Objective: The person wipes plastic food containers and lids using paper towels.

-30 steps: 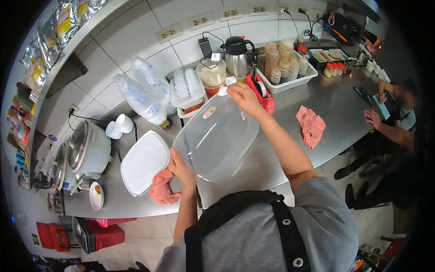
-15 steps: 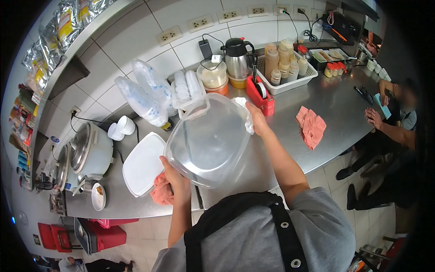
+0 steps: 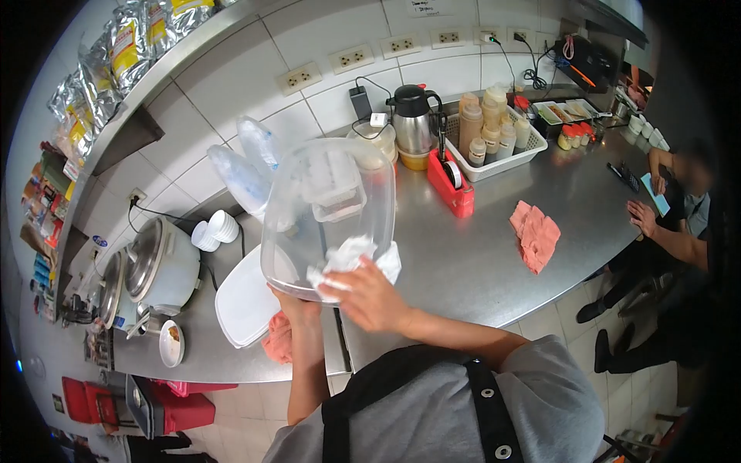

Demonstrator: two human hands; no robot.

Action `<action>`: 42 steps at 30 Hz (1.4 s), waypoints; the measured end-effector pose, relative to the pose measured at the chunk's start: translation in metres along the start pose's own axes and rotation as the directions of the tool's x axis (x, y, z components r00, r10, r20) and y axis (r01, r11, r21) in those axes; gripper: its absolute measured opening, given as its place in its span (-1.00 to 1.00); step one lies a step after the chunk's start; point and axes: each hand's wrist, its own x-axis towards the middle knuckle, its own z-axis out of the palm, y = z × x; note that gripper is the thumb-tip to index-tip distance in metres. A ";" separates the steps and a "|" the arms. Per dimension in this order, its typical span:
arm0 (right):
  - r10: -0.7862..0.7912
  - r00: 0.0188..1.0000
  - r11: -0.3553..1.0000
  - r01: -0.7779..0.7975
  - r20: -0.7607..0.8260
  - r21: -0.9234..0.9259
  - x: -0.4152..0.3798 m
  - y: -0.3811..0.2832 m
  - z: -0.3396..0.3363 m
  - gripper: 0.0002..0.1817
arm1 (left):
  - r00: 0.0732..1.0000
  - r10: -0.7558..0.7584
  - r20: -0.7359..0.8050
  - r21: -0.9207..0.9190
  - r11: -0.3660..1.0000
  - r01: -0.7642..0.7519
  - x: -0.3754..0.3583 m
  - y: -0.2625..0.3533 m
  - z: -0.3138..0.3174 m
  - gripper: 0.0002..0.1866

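A clear plastic container (image 3: 301,239) is held up, tilted, over the steel counter. My left hand (image 3: 297,305) grips its lower near edge, fingers partly hidden behind the plastic. With my right hand (image 3: 370,297) I press a crumpled white cloth or paper towel (image 3: 351,253) against the container's lower part; whether it is on the inside or outside is hard to tell. Below and left lies a white plastic lid (image 3: 241,305), partly covering a pink cloth (image 3: 278,343). Another pink cloth (image 3: 534,235) is on the counter to the right.
Behind stand a steel jug (image 3: 415,119), a red tape dispenser (image 3: 450,185) and a white basket (image 3: 505,158) of sauce bottles. Rice cookers (image 3: 166,262) and a small bowl (image 3: 171,343) are at left. Another person's hand (image 3: 641,217) rests at the counter's right end.
My right hand has moved with the white cloth from the container's upper right edge down to its lower part. The container has turned more upright and shifted slightly left.
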 end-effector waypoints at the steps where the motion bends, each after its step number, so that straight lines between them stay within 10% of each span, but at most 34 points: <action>1: -0.050 0.998 0.999 0.050 0.034 -0.019 0.001 -0.011 0.002 -0.56 | 0.999 0.042 0.004 0.063 0.997 -0.042 0.009 -0.004 -0.012 -0.54; 3: -0.121 0.988 0.986 0.131 0.096 -0.105 0.006 -0.017 0.004 -0.56 | 0.989 0.144 -0.018 0.220 0.966 -0.137 0.011 -0.011 -0.028 -0.58; 6: -0.179 0.964 0.984 0.177 0.195 0.029 0.030 0.009 -0.011 -0.60 | 0.995 0.096 -0.018 -0.013 0.995 -0.096 -0.014 -0.001 0.007 -0.58; 10: -0.072 0.989 0.960 0.104 0.131 -0.259 0.074 0.086 -0.050 -0.60 | 0.954 -0.022 -0.300 0.071 0.996 0.045 -0.023 0.014 0.007 -0.32; 13: 0.149 0.989 0.981 -0.149 -0.010 -0.121 0.071 0.147 -0.052 -0.59 | 0.924 0.013 -0.382 0.134 0.990 0.041 -0.033 0.018 0.020 -0.29; 15: 0.281 0.959 0.959 -0.278 -0.047 0.056 0.068 0.161 -0.045 -0.59 | 0.928 0.021 -0.371 0.121 0.992 0.026 -0.031 0.018 0.012 -0.29; 24: -0.131 0.951 0.990 0.108 0.280 0.094 -0.001 0.005 -0.014 -0.42 | 0.970 0.142 -0.195 0.138 0.984 -0.116 -0.028 0.029 0.032 -0.31; 30: -0.328 0.914 0.897 0.380 0.237 -0.225 0.024 -0.004 -0.002 -0.64 | 0.983 0.109 -0.150 0.181 0.980 -0.081 -0.034 0.009 0.041 -0.28; 36: -0.372 0.924 0.926 0.364 0.083 0.100 0.084 -0.001 -0.030 -0.88 | 0.975 0.176 -0.135 0.088 0.982 -0.165 -0.066 0.019 0.108 -0.24; 42: -0.118 0.993 0.944 0.104 0.027 0.313 0.131 0.052 -0.056 -0.89 | 0.926 0.374 0.054 0.592 0.734 -0.331 -0.081 0.015 0.091 -0.28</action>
